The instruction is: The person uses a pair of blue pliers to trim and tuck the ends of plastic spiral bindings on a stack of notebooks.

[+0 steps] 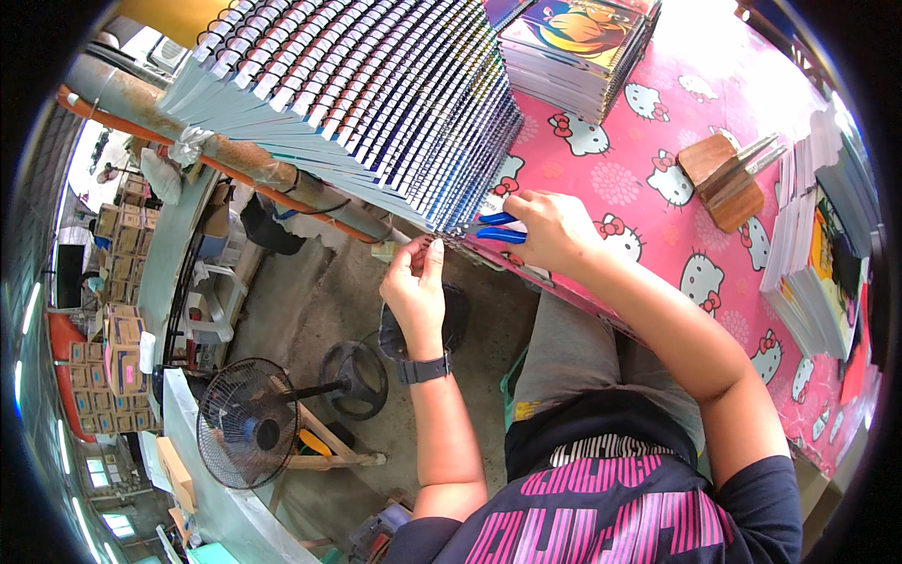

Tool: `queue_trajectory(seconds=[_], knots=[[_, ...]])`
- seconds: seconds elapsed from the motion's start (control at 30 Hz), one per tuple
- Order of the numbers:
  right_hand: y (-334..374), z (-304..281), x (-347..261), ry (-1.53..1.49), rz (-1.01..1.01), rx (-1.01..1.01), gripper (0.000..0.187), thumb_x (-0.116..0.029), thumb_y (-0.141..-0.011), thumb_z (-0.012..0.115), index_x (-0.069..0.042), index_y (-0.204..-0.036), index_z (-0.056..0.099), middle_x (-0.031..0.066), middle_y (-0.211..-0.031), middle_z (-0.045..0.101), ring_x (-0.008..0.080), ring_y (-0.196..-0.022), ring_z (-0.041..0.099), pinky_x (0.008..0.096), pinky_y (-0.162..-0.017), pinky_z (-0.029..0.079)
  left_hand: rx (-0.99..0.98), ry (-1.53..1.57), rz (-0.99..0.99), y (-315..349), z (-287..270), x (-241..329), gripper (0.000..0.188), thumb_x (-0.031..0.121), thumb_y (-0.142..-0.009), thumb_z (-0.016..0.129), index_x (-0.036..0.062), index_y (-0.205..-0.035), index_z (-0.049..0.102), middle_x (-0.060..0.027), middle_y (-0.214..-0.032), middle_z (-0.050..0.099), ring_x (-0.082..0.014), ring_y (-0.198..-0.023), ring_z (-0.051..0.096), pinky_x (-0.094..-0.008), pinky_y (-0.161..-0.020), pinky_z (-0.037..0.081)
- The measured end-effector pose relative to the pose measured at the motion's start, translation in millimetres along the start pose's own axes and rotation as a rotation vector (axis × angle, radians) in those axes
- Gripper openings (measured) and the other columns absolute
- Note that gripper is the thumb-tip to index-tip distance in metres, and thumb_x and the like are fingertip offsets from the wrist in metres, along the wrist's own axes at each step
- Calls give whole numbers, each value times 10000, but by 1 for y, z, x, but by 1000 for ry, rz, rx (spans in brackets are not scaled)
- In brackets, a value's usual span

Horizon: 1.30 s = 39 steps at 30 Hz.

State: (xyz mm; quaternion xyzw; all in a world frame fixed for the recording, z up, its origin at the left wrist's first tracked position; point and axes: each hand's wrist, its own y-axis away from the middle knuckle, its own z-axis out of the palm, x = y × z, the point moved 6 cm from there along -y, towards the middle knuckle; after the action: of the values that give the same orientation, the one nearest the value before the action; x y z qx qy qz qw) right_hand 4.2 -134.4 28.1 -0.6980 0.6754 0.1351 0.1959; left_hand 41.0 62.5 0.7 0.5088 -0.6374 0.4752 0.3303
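Note:
A tall stack of spiral-bound notebooks (376,113) lies at the table's left edge, its rows of coils facing up. My right hand (554,230) is closed around blue-handled cutting pliers (502,236), whose jaws reach the stack's near lower corner. At that same corner, my left hand (416,287) pinches what looks like the dark end of a spiral coil (438,239), close to the plier jaws. The fingertips partly hide it. A dark watch (424,368) is on my left wrist.
On the pink patterned table (615,183) stand another notebook stack (573,56), a wooden block with metal prongs (722,179) and piled books (813,254) at right. A rusty pipe (254,164) runs beside the table. Lower left are a fan (249,423) and a worktable (211,479).

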Motion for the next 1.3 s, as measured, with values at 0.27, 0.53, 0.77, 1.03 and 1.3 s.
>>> queue_trajectory(seconds=[0.27,0.53,0.77,1.03,1.3], knots=[[1,4,-5,164,-107,116,484,-271,-602,774,-54,-993,590,99,-959,585,269,-983,559,422,-823,444,-69,-142,14,0,8,13,274,186,-840,708,-54,-965,669,-57,-689,651,-91,-580,570,-246,-551,466],[3,-2,-7,188,-100,89,451,-273,-645,753,-38,-998,598,119,-1012,595,276,-1003,567,435,-832,442,-144,-178,-55,-4,7,19,269,173,-835,701,-64,-957,662,-118,-684,667,-127,-590,612,-271,-575,478],[2,-5,-5,167,-97,88,414,-226,-636,740,-41,-978,598,119,-1021,594,277,-1009,565,433,-830,443,-147,-176,-31,-5,7,11,275,199,-857,682,-59,-950,661,-101,-659,652,-117,-573,591,-276,-564,470],[-2,7,3,29,63,-115,361,-196,-642,725,-55,-951,606,106,-902,624,270,-947,592,423,-818,452,-145,-142,-3,-6,8,6,301,243,-875,664,-50,-944,647,-75,-653,635,-127,-545,577,-272,-546,467],[-1,3,1,194,-102,54,456,-225,-619,761,-46,-1007,605,106,-1022,587,255,-1027,551,444,-852,430,-216,-61,-83,-3,14,-4,296,258,-901,629,-33,-951,640,-53,-637,617,-113,-514,560,-274,-502,465]])
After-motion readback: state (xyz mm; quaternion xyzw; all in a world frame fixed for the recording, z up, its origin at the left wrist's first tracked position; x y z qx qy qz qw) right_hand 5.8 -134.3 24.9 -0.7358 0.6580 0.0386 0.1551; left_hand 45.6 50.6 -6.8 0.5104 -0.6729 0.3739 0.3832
